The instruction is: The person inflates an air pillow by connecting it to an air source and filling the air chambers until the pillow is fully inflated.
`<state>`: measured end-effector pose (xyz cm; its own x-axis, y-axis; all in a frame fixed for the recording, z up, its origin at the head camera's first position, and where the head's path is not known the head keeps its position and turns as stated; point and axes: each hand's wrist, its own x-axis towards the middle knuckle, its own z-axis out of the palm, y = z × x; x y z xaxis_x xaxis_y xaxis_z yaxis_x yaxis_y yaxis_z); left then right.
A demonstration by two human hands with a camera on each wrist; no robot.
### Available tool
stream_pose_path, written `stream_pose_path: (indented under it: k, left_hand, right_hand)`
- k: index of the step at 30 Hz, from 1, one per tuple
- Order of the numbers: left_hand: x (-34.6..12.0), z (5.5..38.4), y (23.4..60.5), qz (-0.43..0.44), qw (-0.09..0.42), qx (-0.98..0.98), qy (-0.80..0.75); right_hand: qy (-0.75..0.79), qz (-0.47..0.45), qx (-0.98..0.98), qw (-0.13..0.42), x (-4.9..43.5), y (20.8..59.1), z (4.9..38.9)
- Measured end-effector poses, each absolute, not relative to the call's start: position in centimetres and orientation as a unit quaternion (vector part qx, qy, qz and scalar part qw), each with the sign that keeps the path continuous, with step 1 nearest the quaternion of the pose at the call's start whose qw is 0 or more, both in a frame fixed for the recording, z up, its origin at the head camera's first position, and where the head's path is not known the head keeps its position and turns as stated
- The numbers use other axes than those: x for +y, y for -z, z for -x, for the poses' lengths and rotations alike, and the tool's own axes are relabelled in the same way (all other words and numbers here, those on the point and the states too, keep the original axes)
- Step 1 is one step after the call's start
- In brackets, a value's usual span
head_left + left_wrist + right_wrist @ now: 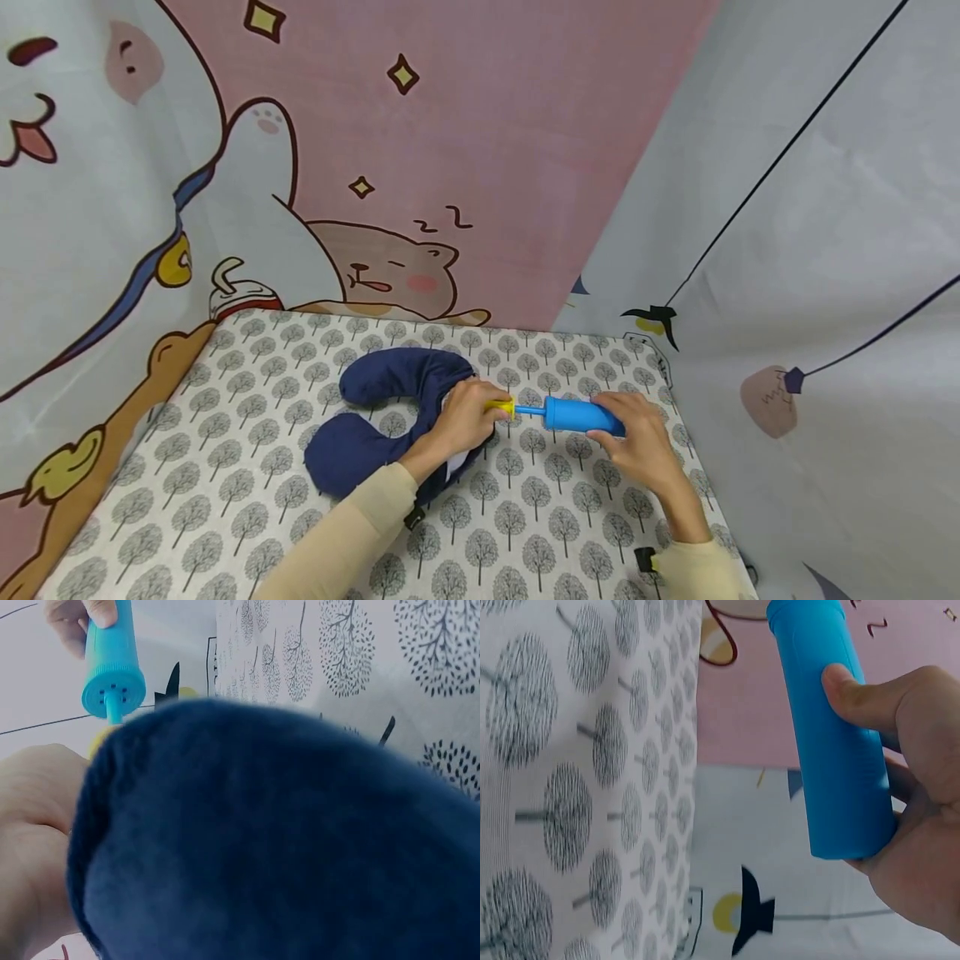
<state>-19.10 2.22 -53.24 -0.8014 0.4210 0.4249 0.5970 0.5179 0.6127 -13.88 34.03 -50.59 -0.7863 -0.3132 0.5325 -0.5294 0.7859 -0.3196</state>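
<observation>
Your left hand (468, 414) pinches the yellow plastic end piece (504, 408); your right hand (636, 437) grips the blue cylindrical plastic pump (573, 415) above the tree-printed table (525, 525), toward its right edge. The navy plush U-shaped pillow (348, 454) lies nearer the far edge. Risk: off-line force could bend the thin blue rod (529, 410); a loose left pinch could slip.
</observation>
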Motion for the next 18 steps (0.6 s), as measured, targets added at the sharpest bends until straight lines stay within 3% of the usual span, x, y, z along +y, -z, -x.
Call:
stream_pose_path:
  k: [10,18]
  left_hand:
    - [2.6,19.6,54.5,0.305,0.122,-0.850,0.412]
    - [2.7,19.8,54.2,0.326,0.116,-0.852,0.392]
  right_hand:
    - [-0.228,-0.213,-0.926,0.213,30.6,50.7,14.2]
    - [-0.260,-0.195,-0.930,0.173,32.3,50.9,13.8]
